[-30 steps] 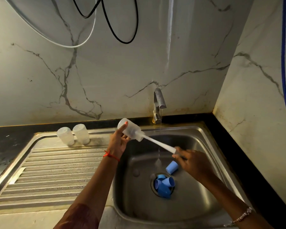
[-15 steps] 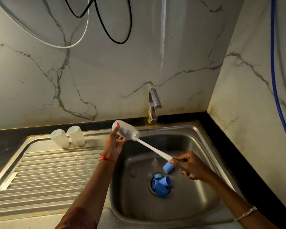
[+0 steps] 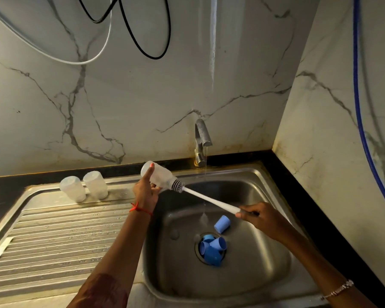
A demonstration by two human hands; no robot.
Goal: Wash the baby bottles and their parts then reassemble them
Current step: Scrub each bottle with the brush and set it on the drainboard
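Over the steel sink (image 3: 265, 270), gripping a clear bottle (image 3: 159, 175) tilted in the curled fingers of the left hand (image 3: 145, 193), pinching the white brush (image 3: 209, 200) by its end with the right hand (image 3: 261, 218) (bristle head at the bottle's mouth), blue caps (image 3: 212, 250) below at the drain.

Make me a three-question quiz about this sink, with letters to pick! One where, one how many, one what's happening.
1. Where are the blue caps? A on the floor; B in the sink; C on a shelf.
2. How many clear bottles stand on the drainboard? A two; B five; C none.
3. The tap is: A running; B dry; C wrapped in cloth.
Answers: B, they lie at its bottom; A, a pair stands upside down; A, a thin stream falls from it.
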